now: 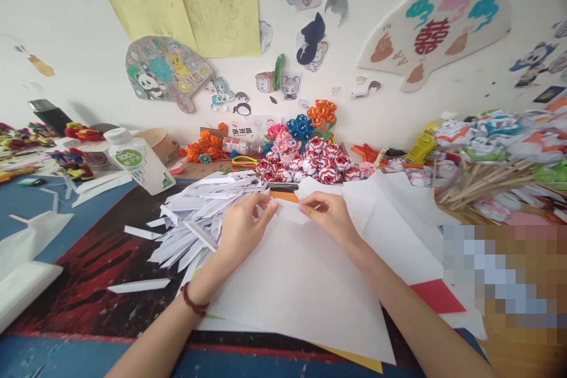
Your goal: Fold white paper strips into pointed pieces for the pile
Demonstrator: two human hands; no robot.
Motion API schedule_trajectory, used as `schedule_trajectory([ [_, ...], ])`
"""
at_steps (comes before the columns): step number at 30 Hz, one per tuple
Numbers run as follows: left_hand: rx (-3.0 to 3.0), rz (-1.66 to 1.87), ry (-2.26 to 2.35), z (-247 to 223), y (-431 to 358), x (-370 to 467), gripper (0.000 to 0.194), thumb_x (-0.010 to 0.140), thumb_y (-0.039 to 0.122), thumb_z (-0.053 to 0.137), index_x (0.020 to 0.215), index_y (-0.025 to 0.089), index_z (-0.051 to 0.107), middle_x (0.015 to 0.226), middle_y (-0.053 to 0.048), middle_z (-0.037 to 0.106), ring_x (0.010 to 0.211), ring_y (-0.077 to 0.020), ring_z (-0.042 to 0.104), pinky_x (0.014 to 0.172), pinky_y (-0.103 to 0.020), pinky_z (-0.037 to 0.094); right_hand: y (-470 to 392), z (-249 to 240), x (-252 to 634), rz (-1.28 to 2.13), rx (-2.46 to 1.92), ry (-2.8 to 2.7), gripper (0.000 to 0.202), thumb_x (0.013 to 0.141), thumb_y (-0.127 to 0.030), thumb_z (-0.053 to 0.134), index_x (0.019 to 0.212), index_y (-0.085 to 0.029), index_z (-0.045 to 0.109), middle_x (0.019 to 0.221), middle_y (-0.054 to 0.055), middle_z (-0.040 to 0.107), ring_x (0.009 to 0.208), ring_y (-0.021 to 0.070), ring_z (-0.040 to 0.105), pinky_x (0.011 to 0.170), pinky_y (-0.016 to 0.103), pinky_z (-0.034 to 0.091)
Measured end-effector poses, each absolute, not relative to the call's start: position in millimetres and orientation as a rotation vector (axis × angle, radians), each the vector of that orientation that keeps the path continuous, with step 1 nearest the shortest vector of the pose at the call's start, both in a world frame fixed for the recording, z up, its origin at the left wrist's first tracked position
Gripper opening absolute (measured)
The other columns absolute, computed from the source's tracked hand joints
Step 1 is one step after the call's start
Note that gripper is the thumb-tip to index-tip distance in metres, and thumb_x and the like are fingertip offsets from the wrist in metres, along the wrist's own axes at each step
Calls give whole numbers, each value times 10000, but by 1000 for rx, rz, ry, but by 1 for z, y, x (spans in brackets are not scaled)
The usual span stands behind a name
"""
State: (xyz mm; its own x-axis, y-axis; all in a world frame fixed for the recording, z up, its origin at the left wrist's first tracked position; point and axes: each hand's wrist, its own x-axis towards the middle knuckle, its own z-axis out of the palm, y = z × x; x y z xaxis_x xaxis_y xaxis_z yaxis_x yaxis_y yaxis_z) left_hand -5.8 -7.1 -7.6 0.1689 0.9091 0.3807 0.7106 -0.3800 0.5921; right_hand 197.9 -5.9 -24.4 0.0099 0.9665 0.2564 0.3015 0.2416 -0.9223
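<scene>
Above a large white sheet of paper (296,283), my left hand (245,221) and my right hand (330,215) face each other. Thumb and fingers of both hands pinch a small piece of white paper (290,211) between them. It blends with the white beneath, so its full outline is hard to make out. Left of my left hand lies a heap of folded white paper strips (190,230), with a few loose strips beside it. More white sheets (398,224) are spread under and beyond my right arm.
A white bottle (139,162) stands at the back left. Along the wall sit red-and-white paper flowers (316,162), orange flowers (206,146) and a yellow box (420,144). Thin sticks (473,180) lie at the right. A dark mat (110,248) covers part of the blue table (53,354).
</scene>
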Motion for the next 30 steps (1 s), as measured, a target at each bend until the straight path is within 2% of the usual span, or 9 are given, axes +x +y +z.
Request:
schedule_trajectory([
  [5,1861,1099,1467,-13,-4,-4,361,867,476,513,1068,182,572,920,-35,669,705,-135,583,610,-241,433,-7,-25,197,889,-1183,-1343,170,733,-338,691,732,-168,701,754,44,686,677,165,589,613,267,449],
  [11,1937,887,1191,-16,-15,8,268,863,418,535,938,174,615,830,-18,661,687,-122,581,607,-225,435,-8,-28,190,1006,-1065,-1280,251,768,-401,670,891,-183,693,878,50,678,719,157,572,582,246,433],
  [14,1918,898,1201,-17,-20,14,215,848,367,561,889,164,621,787,-15,658,669,-123,574,588,-224,419,-9,-29,185,1073,-1042,-1307,266,778,-410,660,908,-180,688,932,61,676,742,159,574,604,251,439],
  [17,1885,981,1222,-17,-16,11,174,866,312,531,807,162,597,763,-14,651,691,-127,578,601,-225,408,-8,-28,184,1092,-1078,-1303,262,760,-404,677,885,-173,679,888,50,671,716,147,564,623,255,439],
  [22,1878,1085,1325,-21,-5,1,144,875,302,507,844,177,571,818,-5,620,703,-122,542,612,-230,390,-5,-28,189,1202,-1171,-1472,226,713,-365,716,721,-147,658,710,26,629,652,133,541,579,243,409],
  [26,1880,1050,1309,-23,-3,-2,163,902,320,462,863,185,545,812,-6,628,715,-130,553,611,-233,385,-4,-31,194,1376,-1144,-1585,237,735,-368,699,801,-141,688,712,23,638,581,106,525,529,232,398],
  [30,1915,994,1275,-24,-4,0,212,910,369,452,942,192,564,846,-16,656,740,-139,572,621,-236,386,-4,-31,195,1395,-1137,-1421,256,719,-376,718,748,-130,656,659,23,633,524,100,539,499,234,416],
])
